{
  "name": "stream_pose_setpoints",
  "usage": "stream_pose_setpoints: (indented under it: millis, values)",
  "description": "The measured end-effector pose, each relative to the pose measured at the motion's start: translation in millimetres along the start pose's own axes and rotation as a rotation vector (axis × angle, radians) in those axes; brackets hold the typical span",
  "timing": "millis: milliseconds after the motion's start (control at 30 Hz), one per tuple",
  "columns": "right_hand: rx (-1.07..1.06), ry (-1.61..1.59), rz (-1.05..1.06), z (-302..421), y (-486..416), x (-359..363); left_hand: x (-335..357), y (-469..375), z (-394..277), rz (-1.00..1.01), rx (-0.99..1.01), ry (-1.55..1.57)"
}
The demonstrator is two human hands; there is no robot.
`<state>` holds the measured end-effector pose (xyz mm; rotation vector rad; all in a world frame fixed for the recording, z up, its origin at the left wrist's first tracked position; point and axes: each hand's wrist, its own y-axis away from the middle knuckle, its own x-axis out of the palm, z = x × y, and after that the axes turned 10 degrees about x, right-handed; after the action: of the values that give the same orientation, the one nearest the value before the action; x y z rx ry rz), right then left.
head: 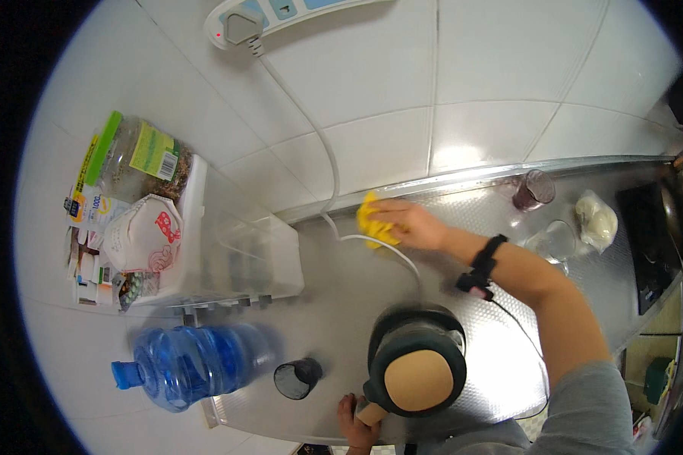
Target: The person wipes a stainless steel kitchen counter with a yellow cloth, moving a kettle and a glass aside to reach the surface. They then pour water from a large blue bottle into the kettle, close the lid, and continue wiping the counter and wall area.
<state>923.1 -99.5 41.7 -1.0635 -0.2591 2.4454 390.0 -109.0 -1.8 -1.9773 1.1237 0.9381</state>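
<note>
My right hand is pressed around a yellow cloth on the steel countertop, close to the tiled back wall. A white power cord passes just beside the cloth. It runs down from a plug toward a dark green electric kettle with a tan lid, which stands at the counter's front. My left hand is at the kettle's tan handle, with its fingers curled about it; the palm side is hidden. A black strap with a small device is on my right wrist.
Left of the kettle are a dark glass and a large blue water bottle. A translucent storage box carries a green-lidded jar. To the right are a purple glass, a clear glass, a knotted plastic bag and a black cooktop.
</note>
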Motion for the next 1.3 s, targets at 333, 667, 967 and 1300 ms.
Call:
stream_pose_setpoints:
  millis: [333, 667, 967, 1300]
  values:
    - [-0.375, 0.282, 0.197, 17.1, -86.3, 137.2, 21.6, 24.4, 10.5, 0.01, -0.167, 0.18]
    - [0.127, 0.442, 0.131, -46.9, 10.1, 65.5, 23.6, 34.9, 24.8, 0.151, -0.161, 0.067]
    - [0.825, 0.589, -0.254, -57.5, 163.9, -52.5, 12.2, 42.3, 26.0, 0.107, -0.021, -0.08]
    - [0.884, 0.128, -0.759, 16.6, 161.2, -86.1, 1.8, 5.7, -5.8, 0.015, 0.032, -0.067]
